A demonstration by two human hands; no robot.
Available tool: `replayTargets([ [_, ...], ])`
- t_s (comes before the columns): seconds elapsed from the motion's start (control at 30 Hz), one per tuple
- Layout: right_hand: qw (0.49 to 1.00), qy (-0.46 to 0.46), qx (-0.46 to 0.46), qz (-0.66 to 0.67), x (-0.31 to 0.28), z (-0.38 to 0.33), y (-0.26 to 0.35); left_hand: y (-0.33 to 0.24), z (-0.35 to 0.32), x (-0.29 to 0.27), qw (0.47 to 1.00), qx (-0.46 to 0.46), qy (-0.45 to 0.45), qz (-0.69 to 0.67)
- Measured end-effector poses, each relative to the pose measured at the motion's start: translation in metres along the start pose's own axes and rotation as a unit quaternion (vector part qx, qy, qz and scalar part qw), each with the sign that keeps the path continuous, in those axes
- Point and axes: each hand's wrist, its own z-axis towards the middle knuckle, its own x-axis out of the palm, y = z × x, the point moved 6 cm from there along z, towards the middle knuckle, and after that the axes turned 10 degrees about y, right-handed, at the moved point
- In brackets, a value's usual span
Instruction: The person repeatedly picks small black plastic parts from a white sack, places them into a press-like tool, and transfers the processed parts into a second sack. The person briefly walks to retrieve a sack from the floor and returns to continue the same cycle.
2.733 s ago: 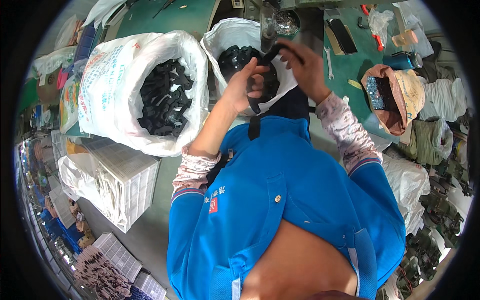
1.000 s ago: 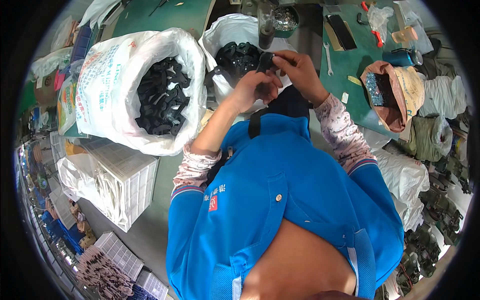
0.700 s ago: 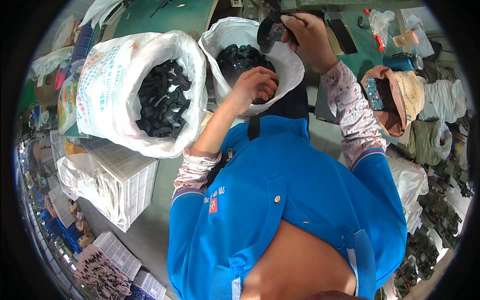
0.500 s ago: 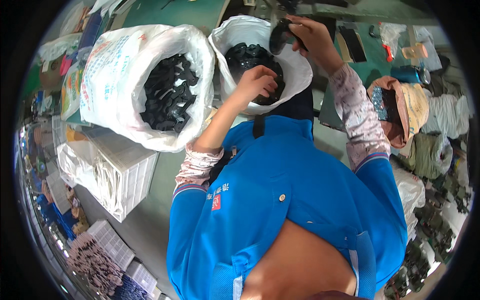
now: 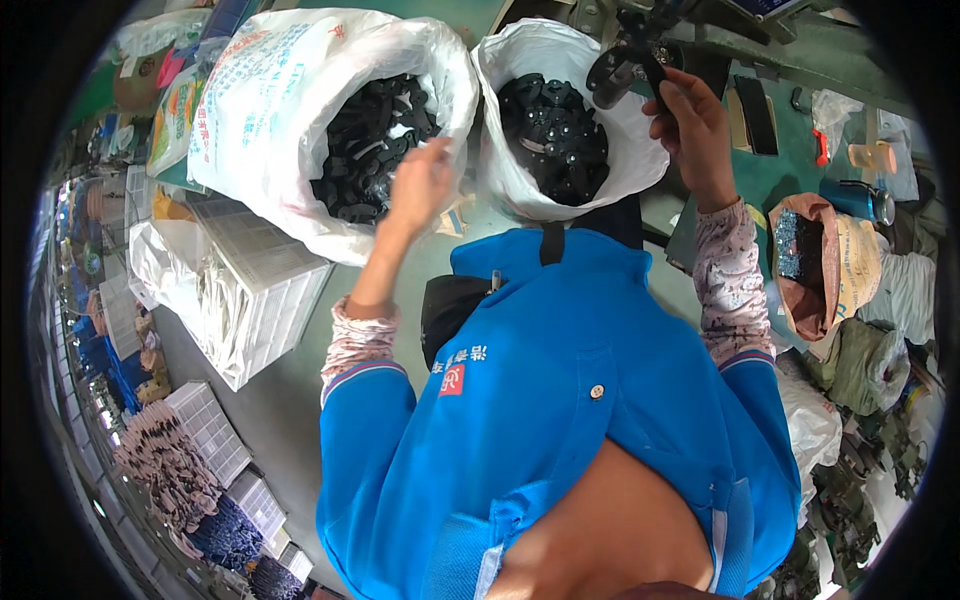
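Note:
My left hand, smeared by motion, is over the right edge of a white woven sack. Loose black curved parts fill that sack's open mouth. Beside it stands a second white sack, with black parts carrying small shiny spots inside. Above its far right rim my right hand is closed, pinching a black curved part between thumb and fingers. That part is up against a dark metal machine; its far end cannot be made out.
A brown sack of small shiny metal pieces stands at right, near a blue bottle and a red-tipped tool on the green table. White plastic crates are stacked at left. Machine bars cross the top right.
My left hand has moved left from the second sack to the first one. My right hand has moved slightly right and down, still with a black part. The view has shifted.

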Motion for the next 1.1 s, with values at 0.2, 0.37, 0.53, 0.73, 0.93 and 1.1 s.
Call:
replayTargets([
  [0.2, 0.953, -0.028, -0.164, -0.255, 0.007, -0.002, 0.022, 0.086, -0.04, -0.031, 0.953, -0.145, 0.227, 0.142],
  [0.37, 0.929, 0.062, -0.197, -0.307, 0.072, -0.014, -0.036, 0.1, -0.055, -0.023, 0.906, -0.209, 0.293, 0.223],
  [0.53, 0.886, 0.374, 0.221, -0.162, 0.186, -0.041, -0.159, 0.07, -0.058, -0.029, 0.955, -0.122, 0.173, 0.209],
  [0.73, 0.854, 0.354, 0.379, -0.035, 0.236, -0.038, -0.205, 0.071, -0.136, -0.081, 0.938, -0.132, -0.317, -0.042],
  [0.93, 0.837, 0.349, 0.422, -0.022, 0.254, -0.034, -0.247, 0.187, -0.179, 0.003, 0.608, -0.439, -0.319, -0.58],
  [1.1, 0.852, 0.336, 0.401, -0.029, 0.228, -0.04, -0.236, 0.228, -0.173, 0.008, 0.531, -0.355, -0.351, -0.684],
])
